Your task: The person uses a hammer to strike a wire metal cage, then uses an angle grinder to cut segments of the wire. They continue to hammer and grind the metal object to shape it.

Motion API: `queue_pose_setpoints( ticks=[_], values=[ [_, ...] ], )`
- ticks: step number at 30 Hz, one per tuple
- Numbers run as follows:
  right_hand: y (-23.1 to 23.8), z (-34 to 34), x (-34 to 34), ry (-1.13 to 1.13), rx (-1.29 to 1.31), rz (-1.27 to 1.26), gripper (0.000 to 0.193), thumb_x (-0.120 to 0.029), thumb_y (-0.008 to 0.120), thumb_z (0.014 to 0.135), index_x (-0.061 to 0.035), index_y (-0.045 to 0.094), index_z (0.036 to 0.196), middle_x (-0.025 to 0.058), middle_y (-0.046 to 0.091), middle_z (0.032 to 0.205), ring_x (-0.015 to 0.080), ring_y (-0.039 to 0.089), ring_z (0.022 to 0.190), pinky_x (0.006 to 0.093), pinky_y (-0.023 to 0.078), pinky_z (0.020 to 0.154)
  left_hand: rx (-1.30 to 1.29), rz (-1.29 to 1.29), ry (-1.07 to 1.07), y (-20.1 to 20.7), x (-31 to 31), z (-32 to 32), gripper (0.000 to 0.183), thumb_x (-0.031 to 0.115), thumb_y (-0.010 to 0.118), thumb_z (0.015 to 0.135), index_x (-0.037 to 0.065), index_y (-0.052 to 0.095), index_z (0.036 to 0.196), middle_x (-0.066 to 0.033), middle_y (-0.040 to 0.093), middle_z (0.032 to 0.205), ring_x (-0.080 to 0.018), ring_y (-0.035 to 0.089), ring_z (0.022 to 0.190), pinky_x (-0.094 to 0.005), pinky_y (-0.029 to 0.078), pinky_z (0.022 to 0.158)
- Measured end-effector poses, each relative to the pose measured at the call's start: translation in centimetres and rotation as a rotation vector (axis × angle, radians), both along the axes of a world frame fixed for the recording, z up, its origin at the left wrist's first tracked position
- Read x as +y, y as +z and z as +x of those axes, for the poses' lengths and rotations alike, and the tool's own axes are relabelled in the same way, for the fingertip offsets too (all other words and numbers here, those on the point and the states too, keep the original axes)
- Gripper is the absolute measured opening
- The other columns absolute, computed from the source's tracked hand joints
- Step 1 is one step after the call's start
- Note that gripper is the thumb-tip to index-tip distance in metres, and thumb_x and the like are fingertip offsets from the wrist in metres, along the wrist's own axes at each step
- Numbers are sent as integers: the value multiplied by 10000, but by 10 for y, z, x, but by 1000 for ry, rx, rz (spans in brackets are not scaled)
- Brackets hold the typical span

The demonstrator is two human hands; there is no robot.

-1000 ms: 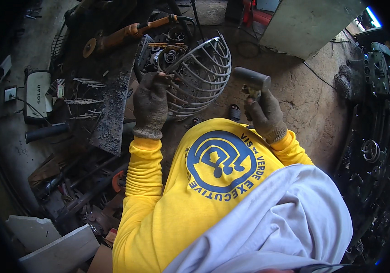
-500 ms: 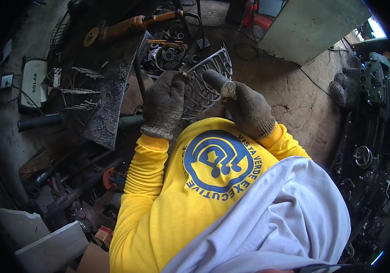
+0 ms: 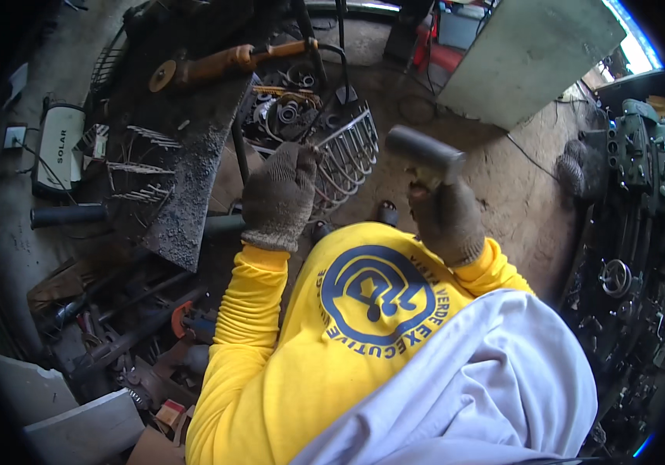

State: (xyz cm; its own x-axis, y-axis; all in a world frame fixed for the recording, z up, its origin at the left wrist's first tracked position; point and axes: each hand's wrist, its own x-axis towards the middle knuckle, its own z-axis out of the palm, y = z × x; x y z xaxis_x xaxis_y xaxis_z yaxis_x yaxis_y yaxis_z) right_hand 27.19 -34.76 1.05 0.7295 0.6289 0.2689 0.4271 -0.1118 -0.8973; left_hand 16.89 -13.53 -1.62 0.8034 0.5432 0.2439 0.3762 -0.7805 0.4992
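I wear this fisheye on my head, left of a side-by-side pair, looking steeply down over my yellow shirt (image 3: 332,372), close below the lens. Past the shirt, at middle range, come my left hand (image 3: 280,198) and right hand (image 3: 450,221), then the floor (image 3: 503,209) ahead. The wide view reaches a gritty tabletop (image 3: 181,205) left of the shirt and a dark machine (image 3: 646,155) well to its right.

I note my dark bench (image 3: 132,108) bearing thin metal rods (image 3: 140,167); orange grinder (image 3: 220,65) lies beyond them, grey grit (image 3: 193,190) right of them.
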Motion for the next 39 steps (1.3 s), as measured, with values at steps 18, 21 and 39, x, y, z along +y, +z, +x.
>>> queue_pose_setpoints(
  ticks=[18,21,39],
  values=[
    [-1,19,11,19,-125,70,192,-100,635,938,-40,590,1115,95,644,800,193,643,688,340,508,628,-30,-169,21,11,28,8,282,312,543,1004,75,695,983,-164,700,869,-357,682,808,-423,523,678],
    [6,18,10,30,-153,4,190,-64,593,955,-15,591,1139,90,664,902,180,657,774,329,522,683,-90,-256,7,16,28,9,279,314,556,1002,75,699,1007,-173,691,843,-348,683,783,-416,514,664],
    [0,22,34,78,-18,-537,426,38,576,877,-67,593,1290,170,651,1258,319,674,1084,355,553,908,-110,-62,-50,30,19,20,182,269,613,951,111,671,882,-158,670,763,-349,675,698,-430,532,610]
  ],
)
